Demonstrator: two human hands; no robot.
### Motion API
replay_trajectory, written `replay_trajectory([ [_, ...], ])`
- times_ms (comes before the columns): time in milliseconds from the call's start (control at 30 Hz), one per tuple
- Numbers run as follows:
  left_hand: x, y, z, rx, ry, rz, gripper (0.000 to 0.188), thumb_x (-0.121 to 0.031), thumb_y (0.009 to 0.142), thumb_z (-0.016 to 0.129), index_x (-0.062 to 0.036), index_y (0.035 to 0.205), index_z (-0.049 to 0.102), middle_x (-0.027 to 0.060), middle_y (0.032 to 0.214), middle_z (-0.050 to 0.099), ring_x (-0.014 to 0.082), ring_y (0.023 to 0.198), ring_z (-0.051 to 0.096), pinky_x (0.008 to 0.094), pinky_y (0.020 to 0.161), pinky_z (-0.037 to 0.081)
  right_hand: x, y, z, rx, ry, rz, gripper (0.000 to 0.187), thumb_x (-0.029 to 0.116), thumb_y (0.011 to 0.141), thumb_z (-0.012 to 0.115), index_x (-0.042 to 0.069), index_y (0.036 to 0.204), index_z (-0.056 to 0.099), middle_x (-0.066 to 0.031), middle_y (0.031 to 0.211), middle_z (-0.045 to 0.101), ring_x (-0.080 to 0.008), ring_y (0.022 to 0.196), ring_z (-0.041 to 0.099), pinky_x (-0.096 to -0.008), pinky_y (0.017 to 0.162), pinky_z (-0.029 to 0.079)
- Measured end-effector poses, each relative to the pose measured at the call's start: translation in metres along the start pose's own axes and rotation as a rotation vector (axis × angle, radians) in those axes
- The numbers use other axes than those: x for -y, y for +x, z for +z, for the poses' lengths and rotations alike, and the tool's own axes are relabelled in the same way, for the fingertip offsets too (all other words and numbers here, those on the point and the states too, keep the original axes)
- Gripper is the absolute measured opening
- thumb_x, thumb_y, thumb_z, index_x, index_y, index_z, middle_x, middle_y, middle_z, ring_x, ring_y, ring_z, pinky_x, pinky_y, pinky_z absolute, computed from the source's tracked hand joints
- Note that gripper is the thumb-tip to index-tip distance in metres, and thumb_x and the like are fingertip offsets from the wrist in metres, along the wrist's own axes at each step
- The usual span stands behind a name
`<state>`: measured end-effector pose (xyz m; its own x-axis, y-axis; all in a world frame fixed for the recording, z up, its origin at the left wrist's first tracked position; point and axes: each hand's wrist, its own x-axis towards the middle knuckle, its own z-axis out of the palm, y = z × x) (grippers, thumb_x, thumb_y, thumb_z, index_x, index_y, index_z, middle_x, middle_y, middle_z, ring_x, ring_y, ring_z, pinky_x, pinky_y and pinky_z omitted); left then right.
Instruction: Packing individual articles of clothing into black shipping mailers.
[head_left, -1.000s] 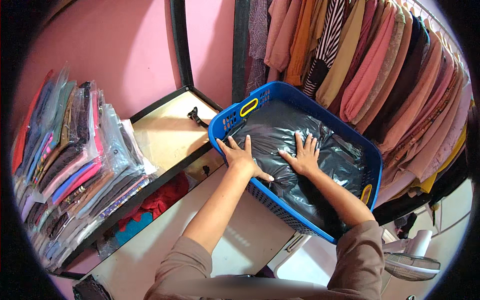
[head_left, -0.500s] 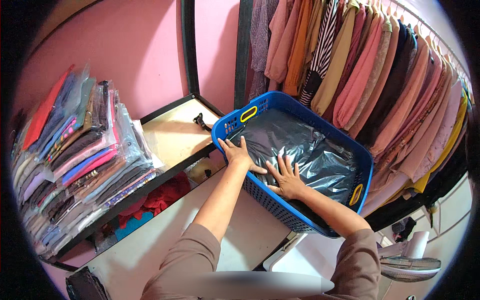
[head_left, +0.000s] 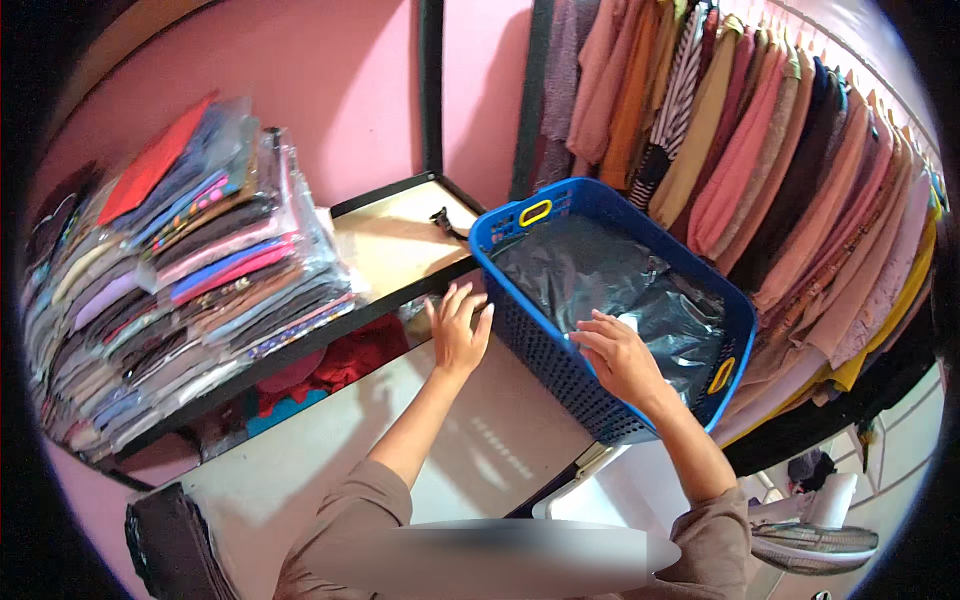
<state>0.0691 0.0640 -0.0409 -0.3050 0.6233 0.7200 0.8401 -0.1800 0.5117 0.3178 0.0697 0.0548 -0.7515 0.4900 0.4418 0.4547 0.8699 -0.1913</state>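
A blue plastic laundry basket (head_left: 555,350) with yellow handle rims stands tilted across the view, right of the middle. Inside it lies shiny black plastic wrapping (head_left: 590,262), creased and spread over the bottom; what is under it is hidden. My left hand (head_left: 459,335) hovers just left of the basket with fingers spread, touching nothing that I can see. Over the basket's near side, above the black plastic, is my right hand (head_left: 622,360), its fingers loosely bent and apart, holding nothing visible.
Tall stacks of folded clothes in clear bags (head_left: 200,260) fill the shelf (head_left: 395,245) at left. Garments on hangers (head_left: 760,170) crowd the right. A pale tabletop (head_left: 480,430) lies below, with black folded material (head_left: 170,540) at its left. A fan (head_left: 815,548) stands lower right.
Both hands have come off the black plastic; the left has moved out beyond the basket's side, the right has lifted toward its near edge. The whole view has shifted slightly.
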Motion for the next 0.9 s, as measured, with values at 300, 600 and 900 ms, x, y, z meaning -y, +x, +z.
replay_trajectory([
  [300, 0.115, -0.251, -0.187, 0.003, 0.282, -0.452, 0.016, -0.016, 0.076, 0.062, -0.0066, 0.089, 0.062, 0.0149, 0.109, 0.054, 0.0326, 0.108, 0.046, 0.0435, 0.092, 0.033, 0.103, 0.016, 0.121, 0.209, 0.463, -0.176, 0.019, 0.010, 0.074, 0.062, 0.004, 0.092, 0.060, -0.0132, 0.095, 0.059, -0.0309, 0.092, 0.055, -0.0367, 0.081, 0.044],
  [600, 0.071, -0.466, -0.359, -0.198, 0.724, -0.841, 0.016, 0.000, 0.070, 0.054, -0.0007, 0.086, 0.055, 0.0168, 0.096, 0.056, 0.0364, 0.101, 0.048, 0.0425, 0.091, 0.037, 0.103, -0.071, 0.321, 0.643, 0.165, -0.012, 0.077, 0.037, 0.075, 0.064, 0.007, 0.135, 0.026, -0.0262, 0.137, 0.024, -0.0442, 0.127, 0.020, -0.0480, 0.100, 0.028],
  [900, 0.034, -0.512, -0.340, -0.002, 0.924, -1.047, 0.061, -0.026, 0.082, 0.050, 0.0017, 0.132, 0.028, 0.0292, 0.137, 0.019, 0.0431, 0.126, 0.022, 0.0508, 0.103, 0.017, 0.161, -0.102, 0.332, 0.441, 0.087, 0.073, 0.063, 0.045, 0.087, 0.037, 0.014, 0.139, 0.021, -0.0225, 0.143, 0.011, -0.0385, 0.133, 0.007, -0.0540, 0.105, 0.006],
])
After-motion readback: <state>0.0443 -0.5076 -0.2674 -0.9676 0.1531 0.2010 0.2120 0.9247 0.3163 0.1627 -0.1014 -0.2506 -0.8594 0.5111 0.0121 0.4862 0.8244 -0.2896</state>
